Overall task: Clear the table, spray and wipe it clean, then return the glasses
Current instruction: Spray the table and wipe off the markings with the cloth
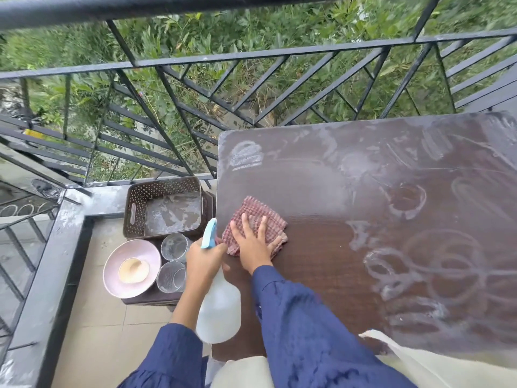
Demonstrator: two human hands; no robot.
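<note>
Right hand [253, 247] flat on cloth [251, 207]

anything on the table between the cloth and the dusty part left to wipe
Nothing visible does. The right hand presses the cloth flat near the left edge of the table; rightward the top shows only dust smears and ring marks. The left hand grips the spray bottle beside it.
</note>
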